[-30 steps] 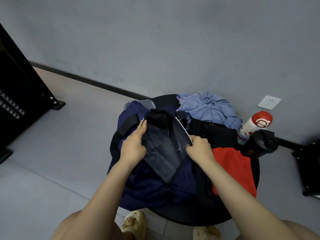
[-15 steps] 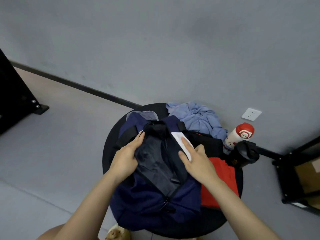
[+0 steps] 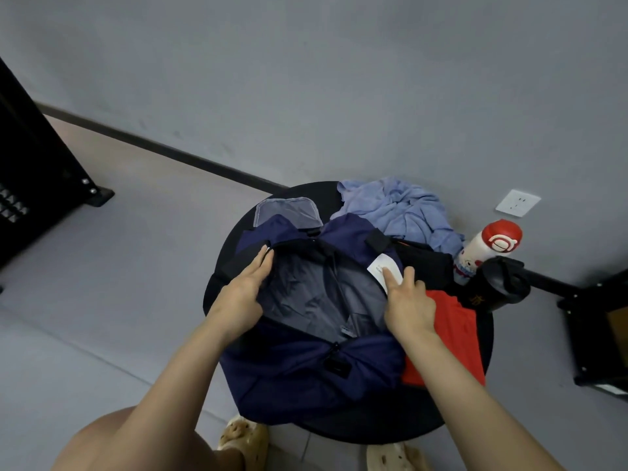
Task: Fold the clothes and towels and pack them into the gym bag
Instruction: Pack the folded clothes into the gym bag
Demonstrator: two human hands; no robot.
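Observation:
A navy gym bag point(image 3: 299, 375) lies unzipped on a round black table point(image 3: 452, 416), its grey lining point(image 3: 316, 297) showing. My left hand point(image 3: 243, 297) presses the left edge of the opening outward with straight fingers. My right hand point(image 3: 409, 305) holds the right edge back, fingers extended over a white label point(image 3: 380, 265). A crumpled light blue towel point(image 3: 404, 209) lies at the table's back. A black garment point(image 3: 424, 263) and a red garment point(image 3: 452, 338) lie right of the bag.
A red-capped white bottle point(image 3: 489, 246) and a black flask point(image 3: 496, 283) stand at the table's right edge. A black rack point(image 3: 30, 171) stands at the left, black furniture point(image 3: 601, 338) at the right. A wall socket point(image 3: 517, 202) is behind. My sandalled feet point(image 3: 243, 440) are under the table.
Both hands have spread the bag's opening wider, showing more grey lining. My right hand has straightened over the white label. The camera view has shifted.

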